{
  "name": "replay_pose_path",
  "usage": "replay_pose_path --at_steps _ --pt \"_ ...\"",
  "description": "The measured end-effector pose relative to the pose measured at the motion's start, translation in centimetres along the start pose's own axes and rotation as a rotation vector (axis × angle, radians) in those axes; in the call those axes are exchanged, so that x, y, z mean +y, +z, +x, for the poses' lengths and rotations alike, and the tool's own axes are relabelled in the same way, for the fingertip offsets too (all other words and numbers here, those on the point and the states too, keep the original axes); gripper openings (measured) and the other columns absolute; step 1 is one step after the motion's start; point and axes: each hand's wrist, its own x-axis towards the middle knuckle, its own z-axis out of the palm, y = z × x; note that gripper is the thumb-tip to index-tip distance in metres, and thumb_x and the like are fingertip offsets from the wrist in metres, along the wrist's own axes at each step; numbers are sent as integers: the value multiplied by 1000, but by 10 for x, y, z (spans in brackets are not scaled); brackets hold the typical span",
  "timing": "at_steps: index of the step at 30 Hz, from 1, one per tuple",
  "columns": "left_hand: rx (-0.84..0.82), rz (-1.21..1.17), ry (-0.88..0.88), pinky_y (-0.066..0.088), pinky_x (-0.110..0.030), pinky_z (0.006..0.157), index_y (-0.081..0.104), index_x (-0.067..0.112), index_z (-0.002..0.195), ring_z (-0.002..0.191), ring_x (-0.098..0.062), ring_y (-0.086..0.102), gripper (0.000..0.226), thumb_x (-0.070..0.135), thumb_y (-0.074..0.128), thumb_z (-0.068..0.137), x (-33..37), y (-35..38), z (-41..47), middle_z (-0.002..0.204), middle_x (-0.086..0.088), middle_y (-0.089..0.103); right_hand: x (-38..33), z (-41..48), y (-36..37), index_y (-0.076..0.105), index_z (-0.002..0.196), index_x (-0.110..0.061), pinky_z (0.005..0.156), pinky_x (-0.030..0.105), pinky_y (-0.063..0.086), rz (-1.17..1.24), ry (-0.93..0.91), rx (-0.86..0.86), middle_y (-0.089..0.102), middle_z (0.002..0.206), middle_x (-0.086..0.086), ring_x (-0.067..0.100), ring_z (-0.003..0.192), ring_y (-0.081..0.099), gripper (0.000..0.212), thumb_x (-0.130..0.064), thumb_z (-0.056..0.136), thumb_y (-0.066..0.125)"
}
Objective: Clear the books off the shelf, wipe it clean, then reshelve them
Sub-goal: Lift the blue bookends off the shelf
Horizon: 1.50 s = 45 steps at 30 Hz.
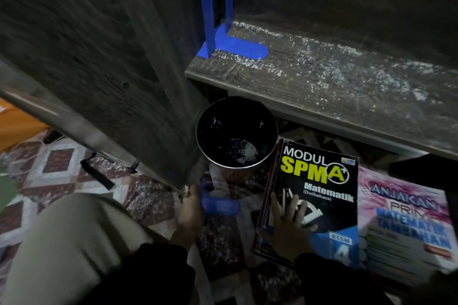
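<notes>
The shelf (347,86) carries no books. Its dark wooden board is strewn with pale dust and crumbs, thickest along the back edge and across the middle. At its left end a blue bookend (215,7) stands upright against the cabinet's side panel (99,44), its flat foot lying on the board.

The books lie on the patterned floor mat (62,161) below the shelf's front edge. A black maths workbook (319,181) tops a small stack, and a pink workbook (406,218) lies just beside it on the right, its left edge tucked under the black one.

The right hand (288,220) rests flat on the black cover near its lower left corner, fingers straight and spread. The left hand (190,215) is low by the bottom corner of the side panel and grips one end of a blue object (219,204), too blurred to identify.

Between the side panel and the book stack, a round black bin (223,116) with a shiny rim stands on the mat, with pale scraps at its bottom. A black strap (98,173) lies on the mat to the left.
</notes>
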Motion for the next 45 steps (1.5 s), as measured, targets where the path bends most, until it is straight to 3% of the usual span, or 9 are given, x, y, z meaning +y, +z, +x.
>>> replay_pose_path --at_steps 2,4,7,13,17,24,31,39,45 --pt "-8 35 39 31 -25 63 42 15 110 72 -15 39 14 8 33 102 3 0 0 104 -4 37 -9 -8 -18 6 150 -9 65 79 38 -81 10 -33 25 142 43 65 121 36 103 -79 77 -11" --pt "-42 73 58 34 -18 54 39 18 127 69 -11 41 27 9 30 103 3 -2 -1 111 -3 38 -8 -6 -14 -17 146 -12 85 75 36 -107 -10 34 -2 150 39 61 135 14 105 -85 77 12" --pt "-107 157 39 43 -36 73 18 25 146 92 -31 55 56 3 36 98 2 -4 -1 133 -18 45 -8 -5 -17 28 143 -11 54 73 43 -161 -1 -109 46 129 42 62 109 50 129 -76 42 76" --pt "-205 617 -47 47 -38 87 11 13 151 116 -33 55 71 12 49 91 29 -15 -6 133 -16 50 -6 -4 -42 -10 152 -22 102 55 36 -273 -41 -118 -3 153 35 53 140 8 96 -70 87 41" --pt "-236 737 18 44 -38 96 49 10 131 122 -30 53 39 19 46 93 76 -34 -10 133 -13 53 -10 -4 -92 29 147 -23 96 39 42 -97 -70 -160 41 142 19 35 128 43 67 -56 91 48" --pt "117 301 311 48 -37 86 69 20 107 103 -37 61 25 25 50 92 193 -87 -20 108 -19 64 -41 3 -201 65 98 -15 75 36 43 316 -286 730 66 97 9 30 98 57 18 -28 94 52" --pt "484 181 824 23 -28 108 46 7 137 126 -35 38 52 0 52 86 286 -170 16 133 -21 43 -35 53 -251 -3 153 -20 114 52 -9 -68 -334 602 -6 159 17 33 145 -16 91 -60 89 48" --pt "561 445 526 28 -44 105 13 9 150 129 -41 29 73 14 55 91 330 -213 64 143 -24 29 -30 66 -244 -46 133 -31 101 54 -32 -180 -301 549 -42 145 12 28 132 -45 103 -87 65 7" --pt "396 302 443 44 -46 91 36 8 137 113 -47 51 53 3 52 88 327 -218 70 121 -28 53 -30 67 -242 -43 134 -34 102 56 -29 -166 -306 537 -41 147 12 27 131 -45 100 -86 61 2"
